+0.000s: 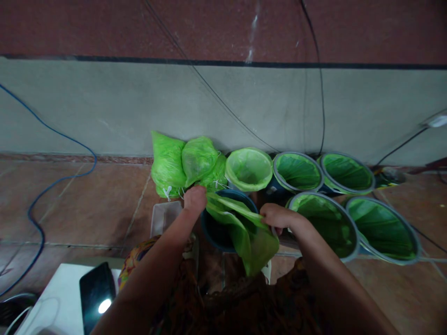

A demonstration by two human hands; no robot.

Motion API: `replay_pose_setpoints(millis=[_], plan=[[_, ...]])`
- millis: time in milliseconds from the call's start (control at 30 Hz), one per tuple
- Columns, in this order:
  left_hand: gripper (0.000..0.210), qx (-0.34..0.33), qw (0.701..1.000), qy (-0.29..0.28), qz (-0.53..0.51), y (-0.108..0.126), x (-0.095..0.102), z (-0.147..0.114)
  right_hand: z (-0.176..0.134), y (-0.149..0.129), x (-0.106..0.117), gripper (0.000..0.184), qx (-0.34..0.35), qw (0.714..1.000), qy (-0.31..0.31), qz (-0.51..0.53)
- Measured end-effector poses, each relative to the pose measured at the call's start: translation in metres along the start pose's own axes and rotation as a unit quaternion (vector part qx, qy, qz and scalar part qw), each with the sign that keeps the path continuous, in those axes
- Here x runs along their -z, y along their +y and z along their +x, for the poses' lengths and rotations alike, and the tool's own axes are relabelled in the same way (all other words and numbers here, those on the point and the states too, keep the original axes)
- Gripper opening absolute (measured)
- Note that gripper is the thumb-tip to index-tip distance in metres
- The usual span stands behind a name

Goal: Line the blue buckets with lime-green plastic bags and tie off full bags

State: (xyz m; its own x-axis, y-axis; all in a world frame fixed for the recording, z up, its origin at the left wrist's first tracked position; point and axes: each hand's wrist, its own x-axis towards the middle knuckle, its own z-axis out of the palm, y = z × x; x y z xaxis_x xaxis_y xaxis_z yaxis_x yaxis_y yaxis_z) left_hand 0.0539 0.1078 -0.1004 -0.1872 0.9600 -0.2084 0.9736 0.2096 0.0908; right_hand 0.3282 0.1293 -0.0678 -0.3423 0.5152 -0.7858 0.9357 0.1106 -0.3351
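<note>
A green plastic bag is stretched between my two hands, its rim held up and its body hanging down toward me. My left hand is closed on the rim at the left. At the right end, my right hand pinches the same rim. Under and behind the bag stands a dark blue bucket, partly covered by it. Just beyond my left hand sit several tied green bags with white strings.
Several bins lined with green bags stand to the right, including a grey-rimmed bin. A clear plastic tray lies left of the bucket. At lower left a phone rests on a white surface. A blue cable crosses the tiled floor.
</note>
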Motion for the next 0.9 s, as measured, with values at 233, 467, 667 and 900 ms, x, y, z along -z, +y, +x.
replay_pose_setpoints(millis=[233,467,667,900], plan=[[0.037,0.000,1.000,0.004,-0.021,0.002,-0.005,0.003,0.002,-0.001,-0.010,0.031,0.038,0.995,0.054,-0.075],[0.037,-0.037,0.997,-0.038,-0.060,0.019,-0.012,-0.002,0.022,-0.030,-0.025,0.050,0.045,0.967,0.236,-0.090],[0.033,-0.053,0.990,-0.068,-0.111,0.014,-0.024,0.004,0.052,-0.020,-0.036,0.025,0.010,0.964,0.262,-0.038],[0.022,0.049,0.961,-0.109,-0.250,0.002,-0.040,0.016,0.079,0.013,-0.033,0.027,0.025,0.953,0.279,0.120]])
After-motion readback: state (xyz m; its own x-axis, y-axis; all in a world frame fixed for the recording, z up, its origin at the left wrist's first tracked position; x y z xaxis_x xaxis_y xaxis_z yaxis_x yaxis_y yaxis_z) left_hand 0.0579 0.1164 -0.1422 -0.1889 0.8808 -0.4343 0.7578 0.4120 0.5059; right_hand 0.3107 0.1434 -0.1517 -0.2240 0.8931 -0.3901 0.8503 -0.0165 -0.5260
